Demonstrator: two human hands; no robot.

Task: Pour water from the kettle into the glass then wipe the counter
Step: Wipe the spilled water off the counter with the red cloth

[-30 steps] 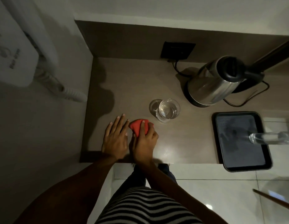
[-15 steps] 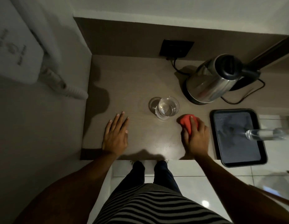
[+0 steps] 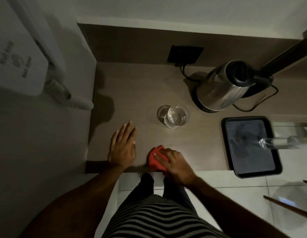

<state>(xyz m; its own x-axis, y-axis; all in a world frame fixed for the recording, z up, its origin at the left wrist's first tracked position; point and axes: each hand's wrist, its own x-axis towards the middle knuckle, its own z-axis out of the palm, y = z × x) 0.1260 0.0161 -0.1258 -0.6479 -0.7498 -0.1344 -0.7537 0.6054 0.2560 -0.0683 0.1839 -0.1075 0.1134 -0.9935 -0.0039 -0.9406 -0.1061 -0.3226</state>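
Observation:
A clear glass [image 3: 175,117] holding water stands mid-counter. The steel kettle [image 3: 221,86] with a black lid sits on its base at the back right, cord plugged into the wall socket. My right hand [image 3: 173,163] presses a red cloth [image 3: 155,158] flat on the brown counter [image 3: 132,86] near its front edge, below the glass. My left hand [image 3: 122,146] lies flat on the counter with fingers spread, just left of the cloth, holding nothing.
A black tray [image 3: 250,146] sits at the counter's right end with a clear bottle [image 3: 279,143] over it. A socket [image 3: 185,54] is on the back panel. A white wall-mounted unit with hose [image 3: 25,54] hangs at the left. Tiled floor lies below.
My right hand has swept the red cloth from beside the tray back leftward and toward the front edge, after first moving right. My left hand has stayed flat in place.

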